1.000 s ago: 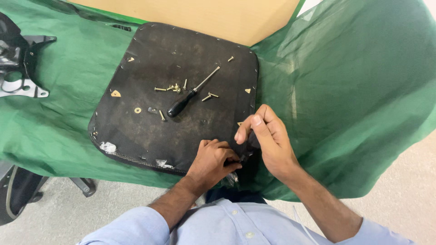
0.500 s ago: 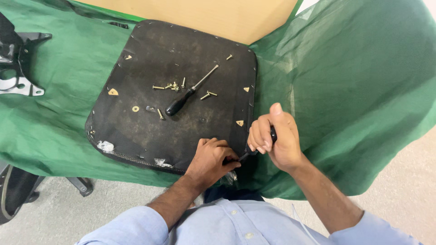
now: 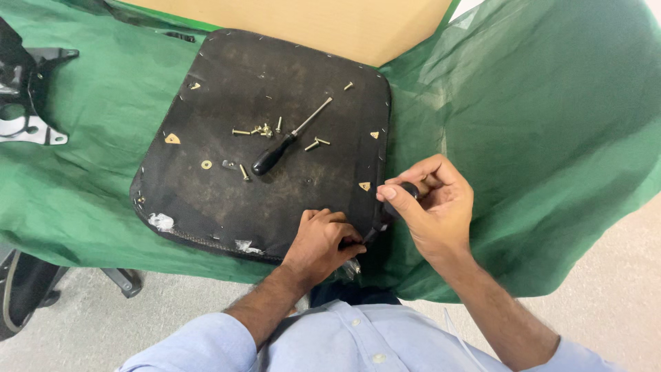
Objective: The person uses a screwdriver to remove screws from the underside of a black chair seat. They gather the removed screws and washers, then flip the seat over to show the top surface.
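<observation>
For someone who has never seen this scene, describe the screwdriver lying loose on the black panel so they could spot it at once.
Find the black panel on the green cloth. Near its middle, among scattered brass screws, lies the screwdriver: black handle, bare metal shaft, no hand touching it.

No labels, signs or screens; only a flat tan cardboard sheet (image 3: 330,27) at the top edge.
</observation>
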